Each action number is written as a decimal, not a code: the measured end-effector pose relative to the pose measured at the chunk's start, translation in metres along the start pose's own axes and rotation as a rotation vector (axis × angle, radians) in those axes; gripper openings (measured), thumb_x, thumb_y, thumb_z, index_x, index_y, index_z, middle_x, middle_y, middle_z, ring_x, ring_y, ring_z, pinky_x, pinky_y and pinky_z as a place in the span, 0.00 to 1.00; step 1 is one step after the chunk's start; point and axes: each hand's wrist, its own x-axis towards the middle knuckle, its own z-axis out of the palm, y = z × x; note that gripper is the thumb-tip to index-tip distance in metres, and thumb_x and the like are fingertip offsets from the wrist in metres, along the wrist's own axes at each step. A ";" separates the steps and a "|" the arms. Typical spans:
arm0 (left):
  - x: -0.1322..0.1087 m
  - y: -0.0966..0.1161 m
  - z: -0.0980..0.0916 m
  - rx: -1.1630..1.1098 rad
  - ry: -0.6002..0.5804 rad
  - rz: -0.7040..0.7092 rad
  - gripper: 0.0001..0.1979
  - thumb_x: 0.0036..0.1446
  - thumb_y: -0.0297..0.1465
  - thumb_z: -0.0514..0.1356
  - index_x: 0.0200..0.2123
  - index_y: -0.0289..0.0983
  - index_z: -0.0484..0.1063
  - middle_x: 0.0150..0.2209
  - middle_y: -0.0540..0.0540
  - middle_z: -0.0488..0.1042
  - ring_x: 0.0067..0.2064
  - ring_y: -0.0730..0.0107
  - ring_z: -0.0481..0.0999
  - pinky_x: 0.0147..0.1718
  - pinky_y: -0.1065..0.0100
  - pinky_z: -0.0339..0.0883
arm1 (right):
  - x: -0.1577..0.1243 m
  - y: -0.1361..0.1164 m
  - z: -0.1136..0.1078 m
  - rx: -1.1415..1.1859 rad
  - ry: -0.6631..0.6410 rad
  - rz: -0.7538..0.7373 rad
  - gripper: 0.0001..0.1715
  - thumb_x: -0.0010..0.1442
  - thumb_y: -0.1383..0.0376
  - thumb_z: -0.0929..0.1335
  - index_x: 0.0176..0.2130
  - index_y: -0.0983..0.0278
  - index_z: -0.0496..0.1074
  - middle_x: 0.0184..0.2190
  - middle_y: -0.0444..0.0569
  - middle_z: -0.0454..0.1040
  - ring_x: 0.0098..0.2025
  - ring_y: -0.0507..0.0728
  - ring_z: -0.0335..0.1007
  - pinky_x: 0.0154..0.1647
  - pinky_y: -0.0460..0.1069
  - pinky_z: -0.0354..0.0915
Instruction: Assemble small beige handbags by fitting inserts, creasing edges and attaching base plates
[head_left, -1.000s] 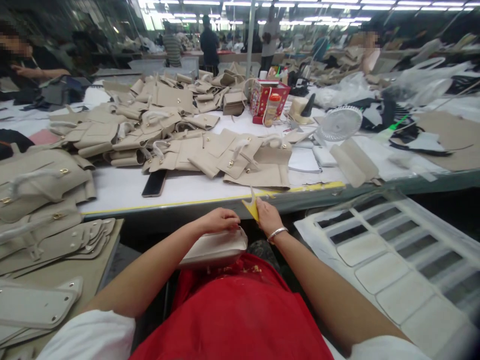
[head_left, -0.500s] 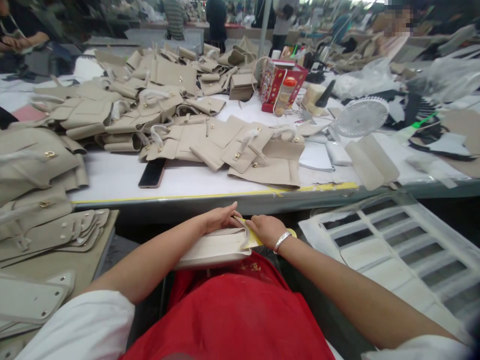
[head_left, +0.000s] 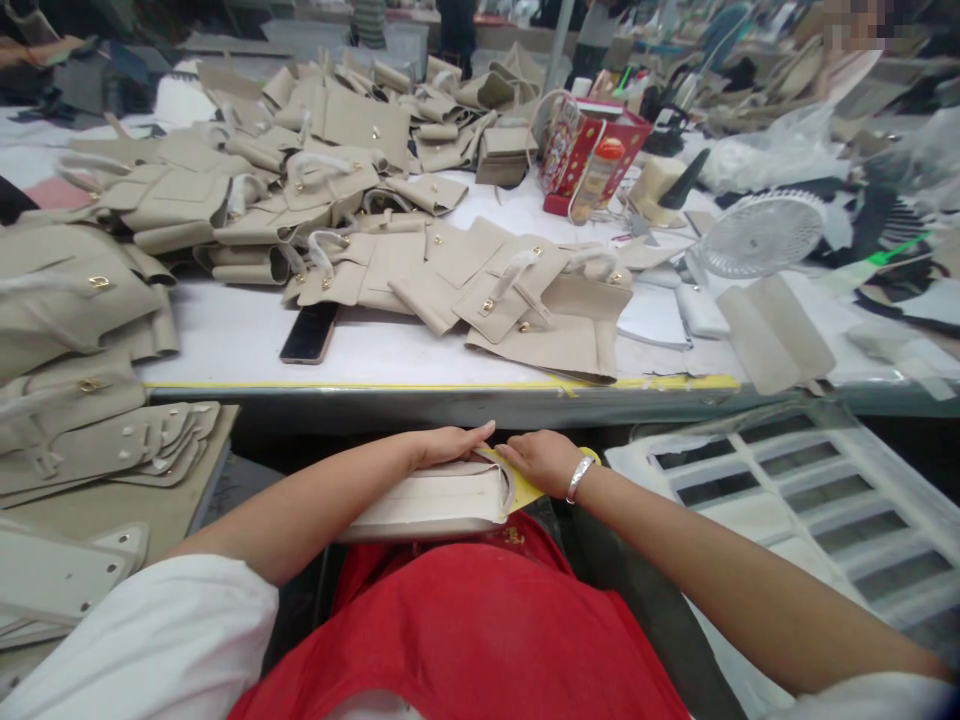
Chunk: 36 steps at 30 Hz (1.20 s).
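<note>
A cream bag piece [head_left: 431,502] lies across my lap on a red apron [head_left: 465,630]. My left hand [head_left: 446,445] rests flat on its far edge, fingers stretched out together. My right hand [head_left: 541,460], with a silver bracelet, presses down on a flat yellow tool [head_left: 525,480] at the right end of the piece, fingers closed over it.
A white worktable [head_left: 247,345] holds heaps of beige bag parts [head_left: 360,190], a black phone [head_left: 309,332], a red box [head_left: 581,150] and a small white fan [head_left: 761,232]. Stacked beige panels [head_left: 97,450] lie at my left, a white slotted tray [head_left: 810,500] at my right.
My right hand brought the yellow tool down from in front of the table edge onto the bag piece. My left hand opened flat on it. The view tilted down.
</note>
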 end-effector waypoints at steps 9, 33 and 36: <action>0.006 -0.005 -0.005 -0.129 -0.070 -0.052 0.29 0.54 0.53 0.48 0.39 0.36 0.75 0.34 0.45 0.77 0.32 0.67 0.74 0.36 0.67 0.65 | 0.013 -0.001 0.002 0.008 0.009 -0.005 0.34 0.64 0.50 0.46 0.35 0.62 0.71 0.33 0.52 0.76 0.35 0.59 0.72 0.32 0.49 0.58; -0.036 -0.004 -0.018 0.562 0.146 0.159 0.17 0.48 0.46 0.56 0.31 0.40 0.76 0.34 0.49 0.77 0.36 0.68 0.72 0.37 0.76 0.60 | 0.023 -0.019 -0.001 -0.034 -0.017 -0.245 0.31 0.64 0.50 0.49 0.37 0.63 0.71 0.33 0.54 0.75 0.35 0.59 0.72 0.32 0.49 0.58; -0.045 -0.005 -0.022 0.570 0.164 0.144 0.19 0.48 0.47 0.56 0.30 0.39 0.76 0.32 0.49 0.77 0.35 0.68 0.72 0.36 0.76 0.60 | 0.032 -0.023 -0.005 -0.011 -0.028 -0.278 0.31 0.64 0.50 0.50 0.37 0.62 0.71 0.34 0.54 0.75 0.36 0.59 0.71 0.34 0.49 0.59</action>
